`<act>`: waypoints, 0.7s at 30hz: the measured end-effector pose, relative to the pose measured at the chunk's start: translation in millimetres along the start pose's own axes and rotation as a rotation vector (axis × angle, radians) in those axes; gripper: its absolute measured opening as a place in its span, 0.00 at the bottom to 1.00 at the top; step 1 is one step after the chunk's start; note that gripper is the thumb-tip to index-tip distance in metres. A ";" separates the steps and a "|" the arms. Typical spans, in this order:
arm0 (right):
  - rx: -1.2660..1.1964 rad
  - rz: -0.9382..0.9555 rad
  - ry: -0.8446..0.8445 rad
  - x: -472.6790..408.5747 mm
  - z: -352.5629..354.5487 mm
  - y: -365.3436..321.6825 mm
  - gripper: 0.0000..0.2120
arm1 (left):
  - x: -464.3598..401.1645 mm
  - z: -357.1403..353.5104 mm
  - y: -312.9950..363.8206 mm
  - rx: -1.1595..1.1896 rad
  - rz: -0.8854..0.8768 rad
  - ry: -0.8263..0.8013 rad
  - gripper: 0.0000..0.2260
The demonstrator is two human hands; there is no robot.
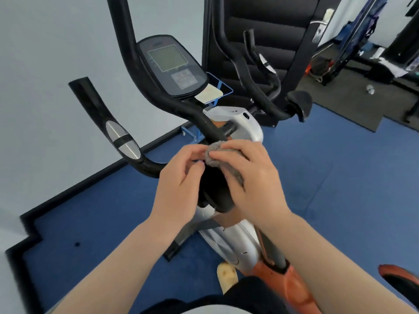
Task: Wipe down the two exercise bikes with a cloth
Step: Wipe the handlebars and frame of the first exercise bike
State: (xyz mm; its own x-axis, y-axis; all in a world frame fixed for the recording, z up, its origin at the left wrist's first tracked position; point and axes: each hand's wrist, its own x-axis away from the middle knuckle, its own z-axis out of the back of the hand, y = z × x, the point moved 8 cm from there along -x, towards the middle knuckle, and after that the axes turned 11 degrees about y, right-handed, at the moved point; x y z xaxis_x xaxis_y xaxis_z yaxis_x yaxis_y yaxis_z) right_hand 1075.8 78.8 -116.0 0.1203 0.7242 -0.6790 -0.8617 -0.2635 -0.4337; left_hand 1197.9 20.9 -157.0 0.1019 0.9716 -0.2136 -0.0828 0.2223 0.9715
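Room: a gym corner with a blue carpeted floor, a black skirting strip along a pale wall, and a dark rubber mat at the far right, on which black equipment frames and a small clear bottle are seen. Item 1: an exercise bike with silver housing and orange trim, fitted with black curved handlebars carrying chrome grip sensors, and a console with a grey screen and keypad. Item 2: a grey cloth, bunched, held just above the black stem below the handlebars. The right hand is curled over the cloth, with the thumb and fingers closed round it; the left hand is brought against it, and the cloth's near edge is pinched by its fingertips. Step judged in hand: the cloth is being gathered or refolded ahead of a wiping pass on this bike. Next move, as judged: a firm one-handed grip and contact with the stem or handlebar. A second bike cannot be identified with certainty.
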 end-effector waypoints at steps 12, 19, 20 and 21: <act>-0.386 -0.104 -0.058 -68.7 -19.6 55.4 0.12 | -5.8 -21.7 6.8 -0.355 0.023 0.160 0.09; -0.489 0.028 -0.338 -49.4 -41.6 79.1 0.10 | 3.3 -15.4 2.7 -0.535 0.074 0.269 0.07; -0.473 0.059 -0.326 -59.2 -42.3 80.8 0.10 | 3.0 -17.0 3.9 -0.577 0.070 0.276 0.07; -0.450 0.086 -0.288 -69.3 -42.5 81.2 0.09 | 2.1 -18.1 5.4 -0.633 0.064 0.281 0.08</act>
State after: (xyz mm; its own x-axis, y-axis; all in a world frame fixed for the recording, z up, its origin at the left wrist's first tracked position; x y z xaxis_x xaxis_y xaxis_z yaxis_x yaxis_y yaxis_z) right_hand 1018.5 -19.9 -129.4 -0.1358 0.8169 -0.5605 -0.5587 -0.5304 -0.6377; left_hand 1179.6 25.6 -154.1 -0.1759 0.9496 -0.2593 -0.6513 0.0853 0.7540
